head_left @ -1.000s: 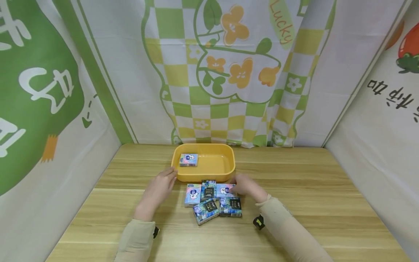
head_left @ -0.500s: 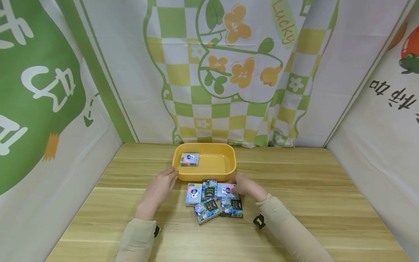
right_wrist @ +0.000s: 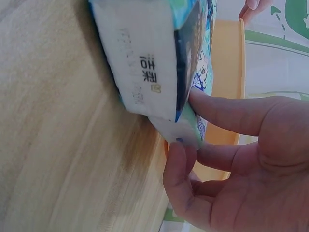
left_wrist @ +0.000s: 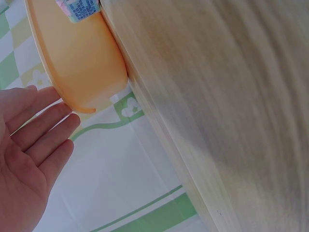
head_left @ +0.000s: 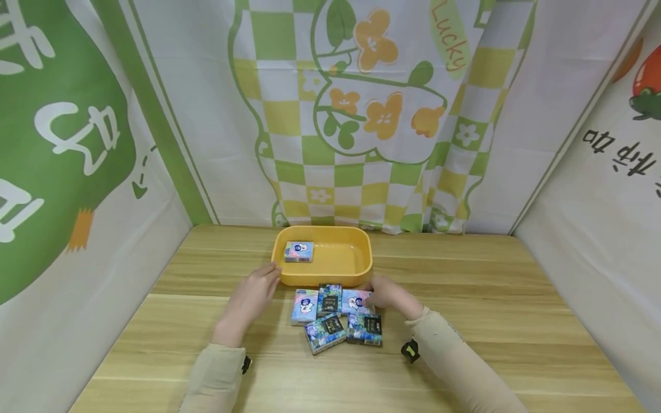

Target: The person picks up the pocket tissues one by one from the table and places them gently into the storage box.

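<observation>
Pastel pink-and-blue tissue pack [head_left: 356, 300] lies at the right end of a small group of packs in the head view. My right hand [head_left: 388, 295] pinches its right end; in the right wrist view the thumb [right_wrist: 231, 112] is on top and fingers curl at the end. My left hand [head_left: 253, 295] rests its straight fingertips on the left rim of a yellow tray [head_left: 330, 280]; the left wrist view shows its palm with nothing held. Beside the gripped pack lie a dark blue pack [head_left: 329, 299] and another pastel pack [head_left: 304, 307].
Two more dark blue tissue packs, one angled [head_left: 325, 332] and one at the right [head_left: 364, 329], lie nearer me. Inside the tray, at its left, sits a pastel pack [head_left: 298, 251]. A printed curtain [head_left: 351, 195] hangs behind the wooden table [head_left: 465, 275].
The dark pack at the front right and the gripped pastel pack have shifted very slightly toward me. Both hands stay almost in place.
</observation>
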The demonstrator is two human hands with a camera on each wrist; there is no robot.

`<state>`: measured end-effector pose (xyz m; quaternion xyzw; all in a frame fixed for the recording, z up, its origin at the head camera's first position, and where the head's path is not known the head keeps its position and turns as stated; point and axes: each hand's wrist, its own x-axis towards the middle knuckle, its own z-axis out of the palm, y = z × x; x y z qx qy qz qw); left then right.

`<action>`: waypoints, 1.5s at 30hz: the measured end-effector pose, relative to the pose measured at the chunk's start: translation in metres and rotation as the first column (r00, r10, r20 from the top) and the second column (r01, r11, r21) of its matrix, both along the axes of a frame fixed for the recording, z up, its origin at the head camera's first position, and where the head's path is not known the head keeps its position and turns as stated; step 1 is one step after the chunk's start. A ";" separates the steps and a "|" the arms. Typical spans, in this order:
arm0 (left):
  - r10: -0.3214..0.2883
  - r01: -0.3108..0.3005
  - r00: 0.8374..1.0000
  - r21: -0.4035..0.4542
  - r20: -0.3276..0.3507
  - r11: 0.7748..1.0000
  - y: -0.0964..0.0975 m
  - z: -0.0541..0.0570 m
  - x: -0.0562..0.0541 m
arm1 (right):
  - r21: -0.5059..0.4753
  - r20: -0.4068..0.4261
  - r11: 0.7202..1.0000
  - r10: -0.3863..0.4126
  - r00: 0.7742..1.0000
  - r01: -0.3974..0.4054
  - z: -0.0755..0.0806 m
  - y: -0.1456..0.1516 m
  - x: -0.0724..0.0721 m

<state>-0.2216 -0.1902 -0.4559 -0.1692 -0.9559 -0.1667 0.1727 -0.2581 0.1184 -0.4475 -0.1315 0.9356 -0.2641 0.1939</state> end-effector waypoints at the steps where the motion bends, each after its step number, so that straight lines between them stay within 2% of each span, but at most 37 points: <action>1: 0.000 0.000 1.000 -0.002 -0.001 1.000 0.000 0.000 0.000 | 0.002 -0.003 1.000 -0.001 1.000 0.001 0.000 0.000 0.000; 10: 0.008 -0.008 1.000 0.002 -0.001 1.000 0.001 0.000 0.000 | 0.000 -0.024 1.000 0.017 1.000 -0.017 0.001 0.001 0.001; 23: 0.012 -0.012 1.000 -0.003 0.013 1.000 0.001 0.000 0.001 | -0.109 -0.046 0.993 0.038 0.998 -0.043 0.003 0.003 0.007; 30: 0.009 -0.009 1.000 -0.005 0.017 1.000 0.001 0.000 0.001 | -0.070 -0.068 0.997 0.011 0.998 -0.016 0.005 0.003 0.008; 36: 0.008 -0.008 1.000 -0.007 0.013 1.000 0.001 0.001 0.001 | -0.077 -0.091 0.997 -0.015 0.996 0.008 0.009 0.005 0.009; 45: 0.006 -0.006 1.000 0.006 0.020 1.000 0.001 0.002 0.002 | -0.092 -0.112 0.996 -0.009 0.994 -0.001 0.014 0.006 0.010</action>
